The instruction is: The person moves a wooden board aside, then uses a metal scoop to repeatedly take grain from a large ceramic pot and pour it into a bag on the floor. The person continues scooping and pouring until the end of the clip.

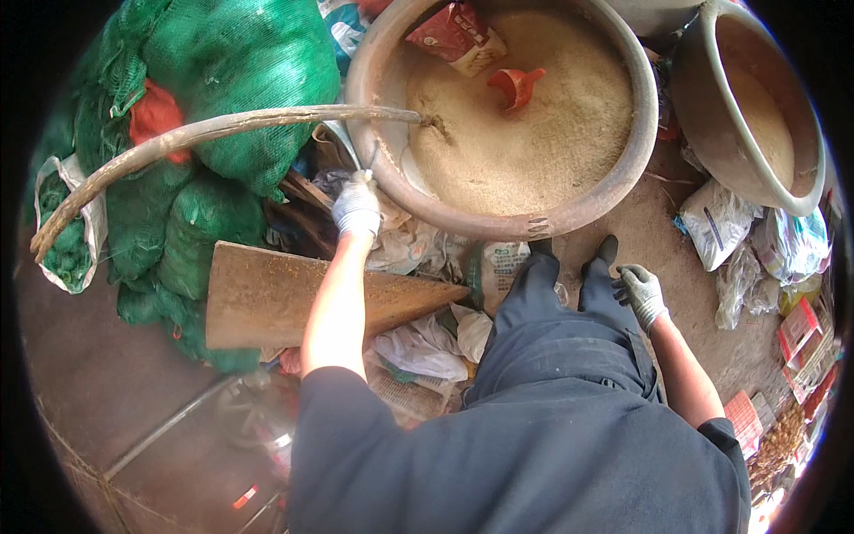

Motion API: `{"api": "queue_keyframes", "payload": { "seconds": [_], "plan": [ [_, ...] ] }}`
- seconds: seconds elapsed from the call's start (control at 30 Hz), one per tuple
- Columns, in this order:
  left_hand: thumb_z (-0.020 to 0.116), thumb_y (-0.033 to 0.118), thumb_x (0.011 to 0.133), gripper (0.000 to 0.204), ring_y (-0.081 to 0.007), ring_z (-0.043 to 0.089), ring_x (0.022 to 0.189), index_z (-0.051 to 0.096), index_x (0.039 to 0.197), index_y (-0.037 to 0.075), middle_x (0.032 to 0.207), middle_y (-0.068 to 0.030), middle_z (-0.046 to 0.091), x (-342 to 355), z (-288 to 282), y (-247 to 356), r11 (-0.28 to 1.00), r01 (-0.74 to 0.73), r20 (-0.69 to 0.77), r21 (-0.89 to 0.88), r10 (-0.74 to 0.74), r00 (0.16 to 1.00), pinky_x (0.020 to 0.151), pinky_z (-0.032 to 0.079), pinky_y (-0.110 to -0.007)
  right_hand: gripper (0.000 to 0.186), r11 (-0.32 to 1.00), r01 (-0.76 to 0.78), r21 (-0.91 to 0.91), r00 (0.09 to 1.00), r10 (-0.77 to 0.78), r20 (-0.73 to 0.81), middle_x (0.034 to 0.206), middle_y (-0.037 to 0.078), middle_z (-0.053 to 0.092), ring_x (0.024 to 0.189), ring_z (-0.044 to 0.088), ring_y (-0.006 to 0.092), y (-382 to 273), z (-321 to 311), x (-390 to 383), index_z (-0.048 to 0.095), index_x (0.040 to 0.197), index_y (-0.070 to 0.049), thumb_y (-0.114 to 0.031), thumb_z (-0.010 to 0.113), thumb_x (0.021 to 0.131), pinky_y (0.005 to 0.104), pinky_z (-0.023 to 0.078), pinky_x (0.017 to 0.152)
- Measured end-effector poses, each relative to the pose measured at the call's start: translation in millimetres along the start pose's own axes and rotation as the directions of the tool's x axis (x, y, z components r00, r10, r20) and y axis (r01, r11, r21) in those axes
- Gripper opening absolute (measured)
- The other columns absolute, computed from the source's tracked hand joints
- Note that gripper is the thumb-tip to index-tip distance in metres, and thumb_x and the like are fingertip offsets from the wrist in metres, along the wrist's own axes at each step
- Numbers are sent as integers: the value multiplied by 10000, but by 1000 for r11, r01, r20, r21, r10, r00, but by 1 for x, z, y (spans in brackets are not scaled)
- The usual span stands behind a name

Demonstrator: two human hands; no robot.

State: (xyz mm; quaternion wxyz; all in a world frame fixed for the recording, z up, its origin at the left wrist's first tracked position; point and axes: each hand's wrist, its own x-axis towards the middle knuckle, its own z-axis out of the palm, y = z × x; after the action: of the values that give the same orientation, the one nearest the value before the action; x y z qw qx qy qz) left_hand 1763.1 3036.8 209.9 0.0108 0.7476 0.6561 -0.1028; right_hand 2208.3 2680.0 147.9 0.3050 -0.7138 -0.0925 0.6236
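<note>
In front of me stands a large brown earthenware vat (569,216), filled with coarse tan grain or meal (534,160). A red plastic scoop (514,87) and a red-and-white packet (455,37) lie on the meal. A long curved wooden stick (222,129) crosses the vat's left rim, one end in the meal. My gloved left hand (357,210) is beside the rim, below the stick, closed around a thin grey metal-looking piece (342,141) whose kind I cannot make out. My gloved right hand (642,292) hangs by my right leg, fingers loosely bent and apart, holding nothing.
Bulging green mesh sacks (240,71) crowd the left. A wooden board (267,298) leans across cloths and bags (422,347) under my left arm. A second vat (805,191) tilts at the right, above plastic bags (719,222). Red cartons (799,329) line the right edge.
</note>
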Motion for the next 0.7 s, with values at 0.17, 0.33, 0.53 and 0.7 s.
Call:
{"api": "queue_keyframes", "payload": {
  "seconds": [0.17,0.33,0.53,0.7],
  "plan": [
    [445,203,997,297,-297,710,780,565,1215,42,933,-156,686,-54,62,-4,924,-282,335,257,188,923,592,568,-410,286,999,1,38,1000,0,-26,835,88,692,598,598,142,-2,0,-6,641,1177,-40,-244,549,1000,268,456,524],
    [559,230,980,253,-254,664,668,620,1134,39,765,-107,651,-166,0,120,646,-411,304,-643,708,638,532,530,-402,283,997,-59,55,997,61,-50,826,81,685,597,597,141,23,-9,-4,638,1188,-43,-236,547,1001,277,458,521],
    [535,249,1002,170,-53,320,412,581,1054,94,615,68,442,-154,41,109,-558,830,724,12,577,378,361,246,-223,289,998,-54,22,998,55,-23,830,93,688,597,607,151,28,-7,-10,638,1185,-43,-245,547,999,281,470,524],
    [525,302,988,236,-86,443,451,592,952,79,619,18,532,-80,79,-12,-277,720,597,-636,415,686,380,305,-243,311,1000,-14,-5,999,14,-44,840,100,692,597,614,156,16,-6,-13,641,1187,-38,-258,524,1000,283,474,523]
  ]
}}
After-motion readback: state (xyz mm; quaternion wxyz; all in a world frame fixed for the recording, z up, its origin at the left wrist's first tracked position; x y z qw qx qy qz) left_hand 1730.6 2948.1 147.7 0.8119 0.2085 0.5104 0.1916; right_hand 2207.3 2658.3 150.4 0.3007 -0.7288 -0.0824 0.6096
